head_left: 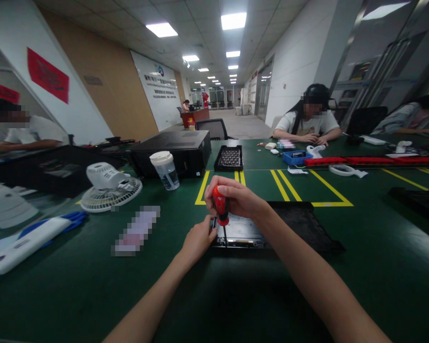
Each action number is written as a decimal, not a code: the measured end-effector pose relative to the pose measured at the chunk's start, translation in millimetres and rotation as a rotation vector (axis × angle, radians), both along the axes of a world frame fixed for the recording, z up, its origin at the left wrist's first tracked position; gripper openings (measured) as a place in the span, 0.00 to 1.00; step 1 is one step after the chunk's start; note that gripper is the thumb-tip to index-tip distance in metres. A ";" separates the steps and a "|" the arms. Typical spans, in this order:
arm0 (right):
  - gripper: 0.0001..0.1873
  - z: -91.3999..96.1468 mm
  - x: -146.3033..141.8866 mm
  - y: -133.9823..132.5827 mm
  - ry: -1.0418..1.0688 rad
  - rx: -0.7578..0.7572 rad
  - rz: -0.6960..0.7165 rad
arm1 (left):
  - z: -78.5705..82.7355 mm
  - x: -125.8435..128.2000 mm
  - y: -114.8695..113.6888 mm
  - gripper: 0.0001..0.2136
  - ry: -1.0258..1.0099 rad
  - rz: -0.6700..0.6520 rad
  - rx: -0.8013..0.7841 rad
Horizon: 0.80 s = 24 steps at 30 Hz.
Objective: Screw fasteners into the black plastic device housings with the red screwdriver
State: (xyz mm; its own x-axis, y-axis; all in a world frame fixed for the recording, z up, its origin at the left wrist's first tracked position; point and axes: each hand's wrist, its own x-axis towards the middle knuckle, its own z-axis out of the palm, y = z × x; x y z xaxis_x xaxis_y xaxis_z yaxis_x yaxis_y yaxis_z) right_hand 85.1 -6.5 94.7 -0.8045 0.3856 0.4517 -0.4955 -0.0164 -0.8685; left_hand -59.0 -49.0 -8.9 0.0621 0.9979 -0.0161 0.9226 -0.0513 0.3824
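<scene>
My right hand (240, 197) is closed around the red handle of a screwdriver (220, 206), held upright with its shaft pointing down onto a flat dark device (241, 233). That device lies on a black tray (307, 228) on the green table (214, 295). My left hand (197, 239) rests at the device's left edge, its fingers curled against it beside the screwdriver shaft. Whether those fingers pinch anything small is hidden.
A black screw tray (229, 157), a plastic cup (165, 170), a black box (171, 152) and a white desk fan (109, 186) stand beyond. A white and blue object (28, 240) lies left. Other people sit at the left and far right, with red strips (372, 161).
</scene>
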 end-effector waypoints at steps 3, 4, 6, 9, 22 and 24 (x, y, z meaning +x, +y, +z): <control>0.10 1.4 1.3 -0.3 -0.008 -0.006 -0.015 | 2.6 1.3 -0.9 0.14 0.007 0.015 -0.027; 0.10 1.9 1.9 -0.3 -0.006 -0.008 -0.020 | 3.3 1.6 -1.2 0.14 0.010 0.018 -0.032; 0.09 2.9 3.3 0.0 -0.004 -0.014 -0.028 | 3.7 1.7 -1.3 0.14 0.013 0.018 -0.032; 0.08 4.5 5.9 0.6 -0.004 -0.019 -0.037 | 1.7 0.7 -0.7 0.14 0.007 0.002 -0.015; 0.07 5.9 13.3 2.5 -0.014 -0.061 -0.164 | 1.9 1.9 -0.1 0.16 0.022 0.013 -0.033; 0.06 6.6 14.6 2.4 -0.016 -0.059 -0.176 | 1.6 1.5 0.1 0.16 0.011 0.005 -0.025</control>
State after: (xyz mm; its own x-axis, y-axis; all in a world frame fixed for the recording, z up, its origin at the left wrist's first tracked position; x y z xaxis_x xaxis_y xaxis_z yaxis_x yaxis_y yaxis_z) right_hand 99.6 -4.1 101.3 -0.7287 0.5468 0.4122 -0.4817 0.0186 -0.8762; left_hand -57.5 -48.9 -7.4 0.0565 0.9975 -0.0420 0.9270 -0.0368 0.3733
